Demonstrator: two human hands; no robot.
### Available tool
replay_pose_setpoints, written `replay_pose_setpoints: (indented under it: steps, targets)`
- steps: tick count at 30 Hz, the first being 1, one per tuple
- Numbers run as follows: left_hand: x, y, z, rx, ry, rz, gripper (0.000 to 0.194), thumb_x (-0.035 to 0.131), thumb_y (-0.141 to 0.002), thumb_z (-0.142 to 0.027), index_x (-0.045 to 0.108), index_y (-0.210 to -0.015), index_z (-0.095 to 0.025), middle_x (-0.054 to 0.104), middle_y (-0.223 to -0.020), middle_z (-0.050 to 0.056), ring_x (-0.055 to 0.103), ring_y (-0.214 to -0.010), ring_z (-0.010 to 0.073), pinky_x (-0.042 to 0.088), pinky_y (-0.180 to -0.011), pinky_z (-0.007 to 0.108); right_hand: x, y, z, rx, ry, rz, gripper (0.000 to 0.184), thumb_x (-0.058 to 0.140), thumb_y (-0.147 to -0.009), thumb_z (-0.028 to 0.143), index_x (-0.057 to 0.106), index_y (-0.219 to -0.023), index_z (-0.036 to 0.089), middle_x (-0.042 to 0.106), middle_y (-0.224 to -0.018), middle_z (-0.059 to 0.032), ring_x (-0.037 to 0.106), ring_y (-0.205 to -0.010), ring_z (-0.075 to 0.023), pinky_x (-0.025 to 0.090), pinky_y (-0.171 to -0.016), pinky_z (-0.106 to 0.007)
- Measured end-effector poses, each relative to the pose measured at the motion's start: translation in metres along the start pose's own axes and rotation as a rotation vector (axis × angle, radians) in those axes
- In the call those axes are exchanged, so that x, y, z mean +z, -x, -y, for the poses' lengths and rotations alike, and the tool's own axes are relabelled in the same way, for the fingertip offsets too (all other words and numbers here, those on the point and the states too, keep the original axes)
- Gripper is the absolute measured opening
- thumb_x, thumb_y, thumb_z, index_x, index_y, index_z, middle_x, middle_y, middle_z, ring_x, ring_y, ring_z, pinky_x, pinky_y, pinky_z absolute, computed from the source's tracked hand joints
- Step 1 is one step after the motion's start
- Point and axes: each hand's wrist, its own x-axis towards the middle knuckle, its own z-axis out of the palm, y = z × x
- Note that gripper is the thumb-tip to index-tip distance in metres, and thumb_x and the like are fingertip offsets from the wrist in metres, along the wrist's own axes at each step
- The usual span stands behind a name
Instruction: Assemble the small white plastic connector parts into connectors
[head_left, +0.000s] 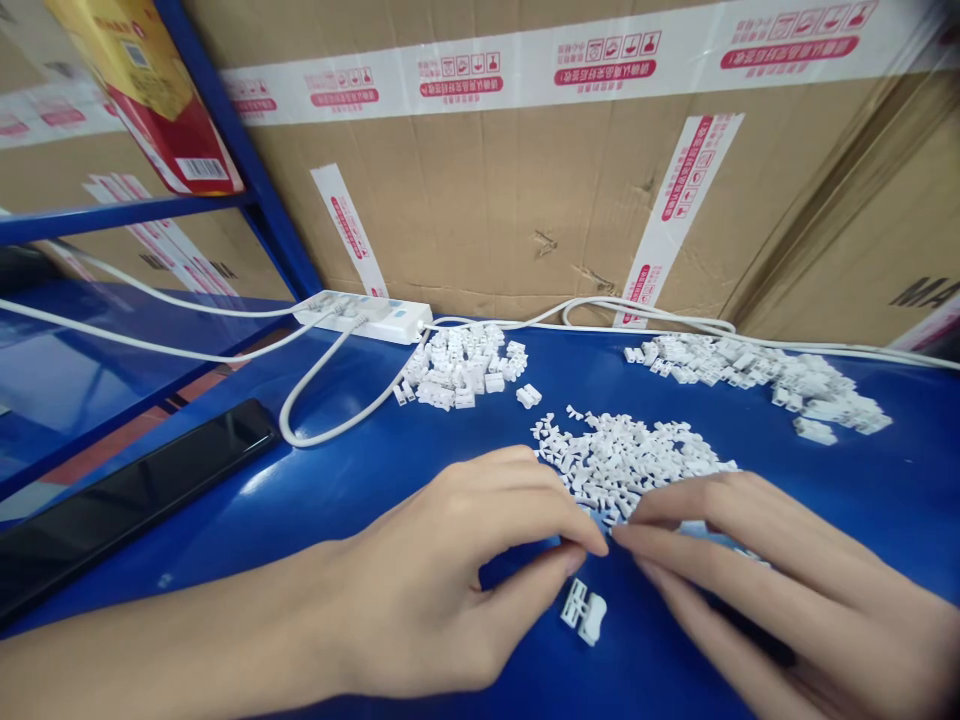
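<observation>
My left hand (450,570) rests on the blue table (360,480), thumb and forefinger pinched together at the near edge of a pile of tiny white plastic pieces (630,460). My right hand (787,590) lies beside it with fingers stretched out, their tips meeting my left fingertips at the pile's edge. What, if anything, sits in the left pinch is too small to make out. A single white plastic housing (583,610) lies on the table just below both sets of fingertips.
Two heaps of white housings sit farther back, one at center (465,370) and one at right (780,385). A white power strip (367,315) with cables lies by the cardboard boxes (525,200). A black phone (127,495) lies at left.
</observation>
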Motion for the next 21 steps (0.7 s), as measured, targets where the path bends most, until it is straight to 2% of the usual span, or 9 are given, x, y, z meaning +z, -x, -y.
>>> replay_pose_setpoints:
  steps: [4,8,11,15,17,21]
  targets:
    - [-0.001,0.0,0.003,-0.03,-0.001,-0.018,0.021,0.055,-0.099,-0.005,0.074,-0.108,-0.006,0.075,-0.093,0.009,0.064,-0.085,0.0157,0.052,-0.081,0.028,0.001,0.004,-0.01,0.018,0.04,0.054,0.034,0.053,-0.107,0.017,0.059,-0.14,0.02,0.055,-0.132,-0.0077,0.055,-0.119,-0.0223,0.039,-0.106,-0.038]
    - [-0.001,0.001,0.002,-0.036,-0.005,0.004,0.021,0.056,-0.099,-0.006,0.075,-0.107,-0.007,0.075,-0.093,0.008,0.065,-0.086,0.0159,0.052,-0.081,0.028,0.002,-0.003,-0.006,0.001,0.053,0.074,0.028,0.049,-0.106,0.007,0.061,-0.129,0.017,0.057,-0.126,-0.0077,0.053,-0.11,-0.0221,0.035,-0.103,-0.042]
    - [-0.001,0.0,0.001,-0.033,-0.008,-0.003,0.021,0.055,-0.099,-0.006,0.075,-0.107,-0.006,0.075,-0.093,0.008,0.065,-0.087,0.0153,0.052,-0.082,0.027,0.002,-0.008,-0.001,-0.034,0.076,0.051,0.022,0.045,-0.108,0.009,0.062,-0.121,0.014,0.059,-0.12,-0.0096,0.051,-0.103,-0.0231,0.034,-0.094,-0.042]
    - [0.0,-0.001,0.0,-0.034,-0.013,0.002,0.02,0.056,-0.1,-0.006,0.074,-0.107,-0.006,0.075,-0.093,0.008,0.065,-0.087,0.0146,0.052,-0.083,0.026,0.003,-0.008,0.003,-0.026,0.045,0.083,0.028,0.037,-0.109,0.007,0.062,-0.119,0.015,0.06,-0.119,-0.0109,0.051,-0.105,-0.0266,0.031,-0.094,-0.046]
    - [0.0,-0.001,-0.001,-0.031,-0.014,0.004,0.019,0.057,-0.1,-0.007,0.074,-0.107,-0.006,0.075,-0.093,0.008,0.065,-0.087,0.0143,0.053,-0.082,0.025,0.002,-0.006,0.005,-0.007,0.032,0.119,0.028,0.038,-0.108,0.006,0.062,-0.119,0.016,0.06,-0.119,-0.0107,0.051,-0.106,-0.0279,0.03,-0.094,-0.048]
    - [0.0,0.0,-0.002,-0.009,-0.014,-0.008,0.015,0.061,-0.099,-0.008,0.074,-0.107,-0.007,0.074,-0.094,0.006,0.065,-0.088,0.0127,0.052,-0.083,0.022,0.002,-0.006,0.008,-0.019,0.035,0.117,0.02,0.043,-0.108,0.007,0.059,-0.103,0.017,0.061,-0.112,-0.0093,0.051,-0.099,-0.0262,0.029,-0.09,-0.046]
